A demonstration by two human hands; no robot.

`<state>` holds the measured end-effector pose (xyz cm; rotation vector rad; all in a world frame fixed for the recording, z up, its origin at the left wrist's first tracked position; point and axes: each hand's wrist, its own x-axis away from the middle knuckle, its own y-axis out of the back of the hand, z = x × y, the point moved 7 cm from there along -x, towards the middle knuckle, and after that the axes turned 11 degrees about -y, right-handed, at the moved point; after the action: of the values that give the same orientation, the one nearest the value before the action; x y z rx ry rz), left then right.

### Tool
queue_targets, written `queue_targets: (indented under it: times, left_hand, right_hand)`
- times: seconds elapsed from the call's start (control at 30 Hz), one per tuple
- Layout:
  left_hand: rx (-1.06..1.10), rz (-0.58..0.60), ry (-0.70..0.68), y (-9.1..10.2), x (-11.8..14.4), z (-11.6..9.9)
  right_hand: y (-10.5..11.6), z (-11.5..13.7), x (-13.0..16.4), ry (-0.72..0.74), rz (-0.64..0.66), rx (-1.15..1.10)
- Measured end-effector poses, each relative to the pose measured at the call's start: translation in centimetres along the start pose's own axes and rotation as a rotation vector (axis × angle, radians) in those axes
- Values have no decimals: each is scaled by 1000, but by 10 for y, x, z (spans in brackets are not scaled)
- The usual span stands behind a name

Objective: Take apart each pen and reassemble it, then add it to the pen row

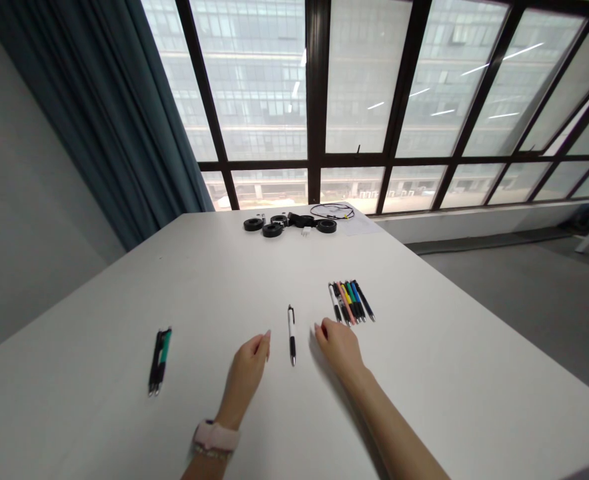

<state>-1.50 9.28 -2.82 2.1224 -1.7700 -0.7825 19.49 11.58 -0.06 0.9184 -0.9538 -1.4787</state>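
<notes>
Both grips empty, flanking pen

white table, white-and-black pen, teal curtain

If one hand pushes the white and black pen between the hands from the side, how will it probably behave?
The white and black pen looks slim and round, lying alone on the smooth white table, so it would probably roll. It looks rigid and likely light. Neither the left hand nor the right hand touches it.
</notes>
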Motion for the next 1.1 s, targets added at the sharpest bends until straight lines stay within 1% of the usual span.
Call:
queue_targets:
  times: [0.6, 0.87, 1.1]
  left_hand:
    - [-18, 20, -4, 1, 0, -4]
    - [-17, 22, -3, 3, 1, -5]
    - [-36, 12, -25, 6, 1, -8]
  right_hand:
    - [-8, 7, 3, 27, 16, 25]
    - [-14, 24, 15, 70, 56, 49]
    - [-17, 48, 29, 173, 31, 45]
